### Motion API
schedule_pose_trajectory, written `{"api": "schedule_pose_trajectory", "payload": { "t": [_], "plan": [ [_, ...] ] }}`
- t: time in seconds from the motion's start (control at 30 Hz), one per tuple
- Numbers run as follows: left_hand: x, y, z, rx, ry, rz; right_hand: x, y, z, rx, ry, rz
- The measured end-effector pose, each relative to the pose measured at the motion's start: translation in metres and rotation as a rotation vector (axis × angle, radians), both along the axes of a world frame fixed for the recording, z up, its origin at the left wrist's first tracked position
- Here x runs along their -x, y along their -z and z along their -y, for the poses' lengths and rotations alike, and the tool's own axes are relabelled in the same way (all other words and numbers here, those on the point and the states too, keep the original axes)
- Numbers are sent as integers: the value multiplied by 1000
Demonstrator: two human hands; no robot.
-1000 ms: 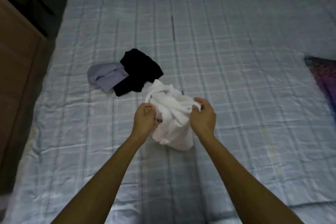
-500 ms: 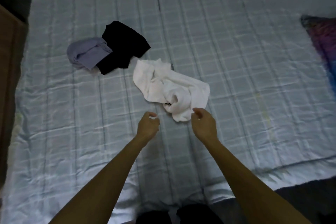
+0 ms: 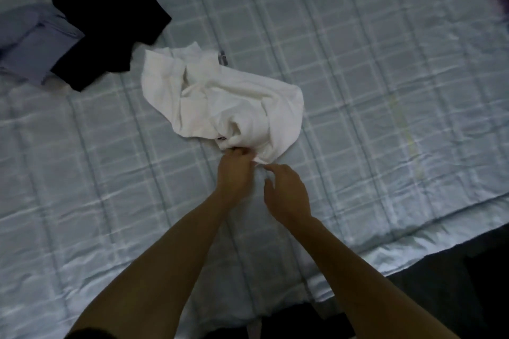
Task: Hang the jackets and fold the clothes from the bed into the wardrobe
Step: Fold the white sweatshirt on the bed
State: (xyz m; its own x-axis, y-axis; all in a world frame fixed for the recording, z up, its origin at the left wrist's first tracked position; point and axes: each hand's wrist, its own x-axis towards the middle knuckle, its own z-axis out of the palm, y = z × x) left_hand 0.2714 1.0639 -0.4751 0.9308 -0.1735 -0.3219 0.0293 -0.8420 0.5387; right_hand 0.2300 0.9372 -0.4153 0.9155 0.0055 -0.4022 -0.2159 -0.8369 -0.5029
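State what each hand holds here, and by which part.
The left hand pinches the near edge of the crumpled white garment lying on the bed. The right hand hovers open beside that edge, holding nothing.

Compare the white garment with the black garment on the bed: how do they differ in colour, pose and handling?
The white garment is pale and lies crumpled in loose folds; the black garment is dark and lies flatter. The left hand pinches the white garment's near edge, with the right hand beside it; nothing touches the black garment. A lilac garment overlaps the black one, while the white one lies alone. Both rest on the bed.
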Motion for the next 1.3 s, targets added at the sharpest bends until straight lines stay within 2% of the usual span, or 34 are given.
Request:
{"api": "schedule_pose_trajectory", "payload": {
  "t": [0.07,0.13,0.27,0.33,0.47,0.53,0.63,0.7,0.8,0.93,1.13,1.3],
  "plan": [
    [-8,-18,5,148,-96,41,-10,-3,-2,36,-82,71],
    [-12,-44,4,305,-98,63,-23,-9,-7,74,-153,205],
    [-28,-106,-17,396,-36,48,-61,-51,-13,113,-240,396],
    [-34,-136,-31,399,-31,82,-80,-87,-14,37,-260,433],
    [-38,-211,-43,431,-164,182,-102,-160,-18,-80,-272,275],
    [-32,-250,-45,430,-208,249,-104,-199,-22,-172,-236,337],
    [-15,-285,-55,288,-247,276,-100,-260,-29,-351,-89,390],
    [-3,-299,-66,216,-331,306,-100,-298,-31,-418,-83,433],
    [8,-327,-78,277,-502,440,-95,-341,-32,-462,-177,508],
    [25,-394,-86,354,-617,557,-81,-393,-34,-619,-87,584],
    [48,-495,-109,366,-633,882,-54,-480,-28,-646,-44,808],
    [64,-536,-121,264,-500,1001,-20,-518,-34,-550,-148,869]
  ]
}}
